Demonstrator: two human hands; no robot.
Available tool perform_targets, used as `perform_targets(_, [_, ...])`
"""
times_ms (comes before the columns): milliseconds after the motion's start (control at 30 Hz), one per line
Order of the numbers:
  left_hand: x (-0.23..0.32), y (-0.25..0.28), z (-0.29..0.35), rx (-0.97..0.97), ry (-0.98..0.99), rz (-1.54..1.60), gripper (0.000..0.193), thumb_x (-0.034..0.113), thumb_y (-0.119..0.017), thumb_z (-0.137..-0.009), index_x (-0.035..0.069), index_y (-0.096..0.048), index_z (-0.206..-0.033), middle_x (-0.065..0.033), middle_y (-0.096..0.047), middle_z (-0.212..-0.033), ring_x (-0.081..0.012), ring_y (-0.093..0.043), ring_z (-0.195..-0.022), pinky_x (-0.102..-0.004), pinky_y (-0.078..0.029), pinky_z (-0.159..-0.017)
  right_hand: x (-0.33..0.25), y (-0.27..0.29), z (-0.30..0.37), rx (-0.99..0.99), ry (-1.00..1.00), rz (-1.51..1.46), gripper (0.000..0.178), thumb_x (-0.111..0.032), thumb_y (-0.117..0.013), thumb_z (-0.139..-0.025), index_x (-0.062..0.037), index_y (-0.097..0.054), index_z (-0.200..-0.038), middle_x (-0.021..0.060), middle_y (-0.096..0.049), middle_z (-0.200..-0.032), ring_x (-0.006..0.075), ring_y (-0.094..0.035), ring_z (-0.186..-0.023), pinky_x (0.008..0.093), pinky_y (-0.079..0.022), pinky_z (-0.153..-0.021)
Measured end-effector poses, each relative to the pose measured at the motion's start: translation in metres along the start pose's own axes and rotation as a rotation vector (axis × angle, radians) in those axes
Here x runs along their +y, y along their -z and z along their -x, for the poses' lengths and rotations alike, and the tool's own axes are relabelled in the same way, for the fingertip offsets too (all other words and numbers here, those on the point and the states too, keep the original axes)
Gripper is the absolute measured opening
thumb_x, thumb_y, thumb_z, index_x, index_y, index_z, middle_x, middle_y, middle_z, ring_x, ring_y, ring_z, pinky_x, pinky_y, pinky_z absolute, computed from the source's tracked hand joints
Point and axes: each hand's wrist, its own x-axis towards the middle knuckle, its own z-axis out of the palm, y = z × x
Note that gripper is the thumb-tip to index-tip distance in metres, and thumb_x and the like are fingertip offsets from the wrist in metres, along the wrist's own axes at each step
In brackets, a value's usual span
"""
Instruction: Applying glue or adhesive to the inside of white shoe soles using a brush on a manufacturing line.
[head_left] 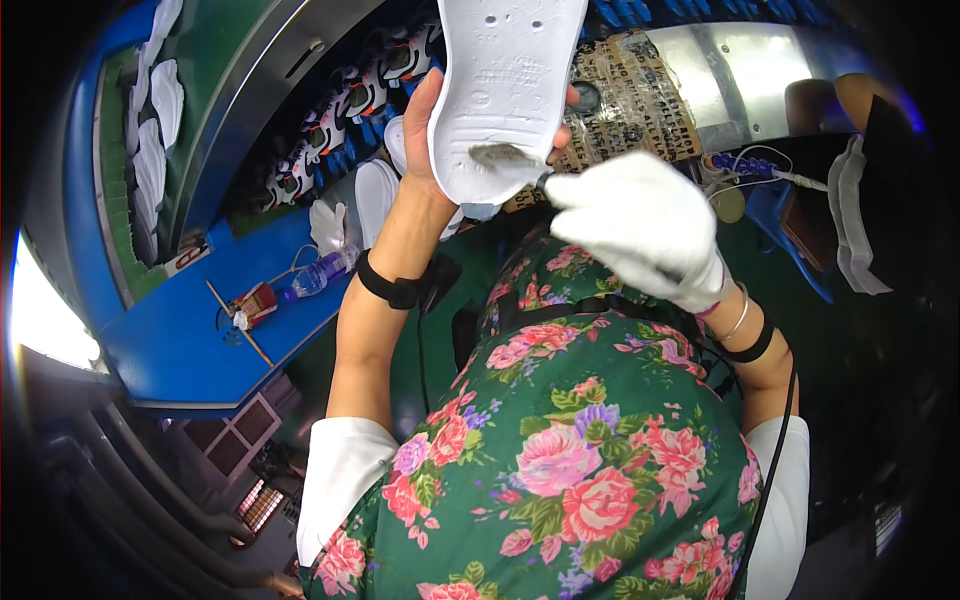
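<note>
tabletop point(170, 350) of blue is being seen at left, and a row of shoes point(325, 135) with white and orange parts is being lined up beyond it. loose white pieces point(375, 198) are being kept just beside the left forearm point(420, 225), and whether these are being counted as finished or as waiting cannot be told. high in the view, a white sole point(500, 85) is being held up, its ribbed face being turned toward the camera and its far end being cut off by the upper edge. from underneath and along both sides, the sole is being grasped by the bare left hand point(420, 125), whose fingertips are being shown past its right edge. a brush point(505, 155) is being gripped by the gloved right hand point(640, 220), most of its handle being hidden. the bristles are being held over the sole's near end, and whether the surface is being touched cannot be told for sure. by judgement, the brushing is being carried on partway: the near end is likely being treated, while treated and untreated areas are not being told apart across the white face. completion is not being shown.
</note>
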Motion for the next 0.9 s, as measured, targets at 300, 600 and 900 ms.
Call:
perform_targets(300, [0.004,-0.002,-0.006,-0.104,-0.041,0.027,0.092,0.069,-0.052,-0.089,0.01,-0.033,-0.157,-0.037,-0.043,-0.143,-0.0504,-0.061,-0.112,-0.0526,-0.056,-0.093,-0.009,-0.004,-0.009,0.076,-0.244,-0.286,0.015,-0.003,-0.079,-0.078,-0.0061,-0.077,-0.092,0.0119,-0.076,-0.101,0.0237,-0.071,-0.087,0.0333,-0.056,-0.077])
perform_targets(600, [-0.001,0.003,0.009,0.104,-0.128,0.099,0.096,0.075,-0.047,-0.09,0.007,-0.034,-0.156,-0.0318,-0.045,-0.146,-0.049,-0.058,-0.115,-0.0585,-0.05,-0.093,-0.007,-0.015,-0.013,0.237,-0.709,-0.689,0.015,0.003,-0.077,-0.08,-0.0008,-0.078,-0.095,0.0146,-0.076,-0.1,0.0182,-0.071,-0.086,0.0309,-0.057,-0.077])
perform_targets(900, [-0.027,-0.007,0.052,0.158,-0.264,0.243,0.083,0.065,-0.039,-0.099,0.006,-0.03,-0.157,-0.0295,-0.047,-0.147,-0.049,-0.059,-0.121,-0.0584,-0.054,-0.098,0.011,-0.004,-0.074,0.042,-0.07,0.021,0.023,0.003,-0.079,-0.075,-0.0043,-0.077,-0.096,0.0126,-0.076,-0.099,0.0249,-0.071,-0.088,0.033,-0.056,-0.078])
